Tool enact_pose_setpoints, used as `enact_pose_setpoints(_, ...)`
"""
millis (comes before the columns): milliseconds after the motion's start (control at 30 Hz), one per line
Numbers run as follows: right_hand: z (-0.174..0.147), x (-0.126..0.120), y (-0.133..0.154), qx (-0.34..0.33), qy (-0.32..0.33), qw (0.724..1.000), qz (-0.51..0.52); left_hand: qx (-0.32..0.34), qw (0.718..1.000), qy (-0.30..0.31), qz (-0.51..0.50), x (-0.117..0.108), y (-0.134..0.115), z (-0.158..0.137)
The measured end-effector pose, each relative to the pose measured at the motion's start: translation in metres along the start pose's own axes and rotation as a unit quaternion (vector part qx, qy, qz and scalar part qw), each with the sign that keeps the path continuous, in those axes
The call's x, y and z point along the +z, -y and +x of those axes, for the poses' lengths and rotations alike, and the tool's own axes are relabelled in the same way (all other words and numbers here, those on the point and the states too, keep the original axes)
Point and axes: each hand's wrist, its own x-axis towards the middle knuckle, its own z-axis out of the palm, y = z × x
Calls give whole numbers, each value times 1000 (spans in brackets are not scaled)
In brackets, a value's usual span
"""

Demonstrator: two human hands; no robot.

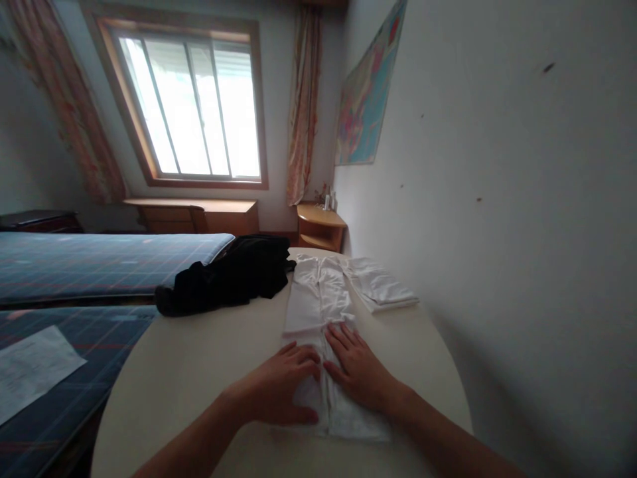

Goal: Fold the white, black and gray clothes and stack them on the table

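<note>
Lying on the white cloth (304, 305), our right hand (359, 372) stretches out flat; beside it, our left hand (283, 386) curves over the cloth, loosely spread.

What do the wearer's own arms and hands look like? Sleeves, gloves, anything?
Forearms are bare as far as the frame shows, no sleeves or watch visible. Left hand and right hand are ungloved; no rings seen on the fingers.

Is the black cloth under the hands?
No, the left hand and right hand are over the white cloth, while the black cloth lies farther back, to the left.
</note>
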Motion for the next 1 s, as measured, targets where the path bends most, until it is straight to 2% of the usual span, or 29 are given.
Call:
enact_pose_setpoints(133, -26, -9, 14, -20, -37, 998, 48, 18, 999, 30, -1, 2, -4, -5)
enact_pose_setpoints(233, -46, -17, 24, -36, -12, 996, 80, 11, 999, 43, 10, 1, -10, -6)
enact_pose_setpoints(367, -61, -15, 31, -52, 35, 995, 72, 21, 999, 35, 23, 0, -16, -4)
enact_pose_setpoints(600, -59, 14, 42, -19, -41, 999, 14, 31, 998, 9, 45, 0, -20, 2)
enact_pose_setpoints(733, -54, 24, 45, -43, -78, 993, -76, 7, 997, 17, 71, -1, -21, 4)
enact_pose_setpoints(867, -52, 26, 43, -100, -104, 977, -156, -4, 997, 21, 78, 0, -21, 3)
enact_pose_setpoints(1000, -50, 14, 40, -124, -82, 981, -128, -23, 998, 27, 55, -4, -21, 1)
